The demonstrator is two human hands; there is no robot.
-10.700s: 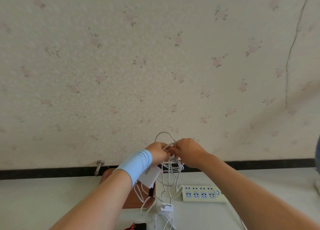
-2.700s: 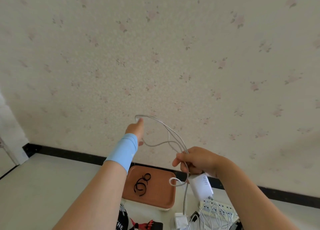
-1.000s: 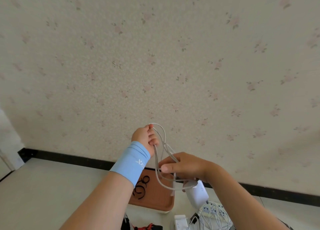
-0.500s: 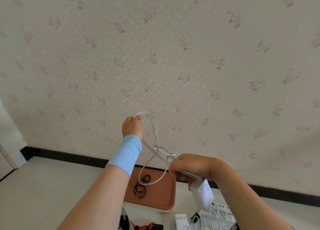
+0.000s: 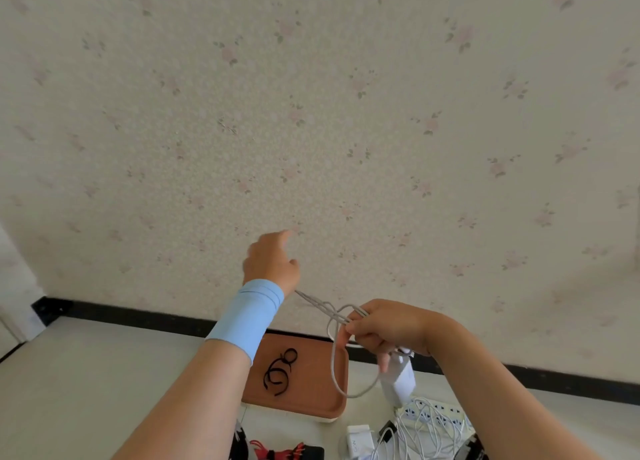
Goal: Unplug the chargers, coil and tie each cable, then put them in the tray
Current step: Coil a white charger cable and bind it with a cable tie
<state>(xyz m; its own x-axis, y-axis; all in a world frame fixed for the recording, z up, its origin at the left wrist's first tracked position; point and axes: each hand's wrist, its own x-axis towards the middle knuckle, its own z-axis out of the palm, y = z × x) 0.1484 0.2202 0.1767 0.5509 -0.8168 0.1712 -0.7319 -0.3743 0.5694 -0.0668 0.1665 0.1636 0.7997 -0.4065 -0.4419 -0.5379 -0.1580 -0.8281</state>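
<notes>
Head view, coiling step: right hand [image 5: 388,331] clamps the cable [image 5: 334,366] loops over the right edge of the tray [image 5: 311,387], charger [image 5: 401,380] dangling beneath, taut strands reach the raised left hand [image 5: 272,265], its grip I cannot tell; next, I reckon, a black tie [image 5: 278,373] from the tray.

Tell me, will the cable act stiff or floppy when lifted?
Probably floppy: the cable sags in a loose loop below the right hand and runs straight only where the left hand pulls it. Likely light, yet the charger hanging at its end may swing.
</notes>
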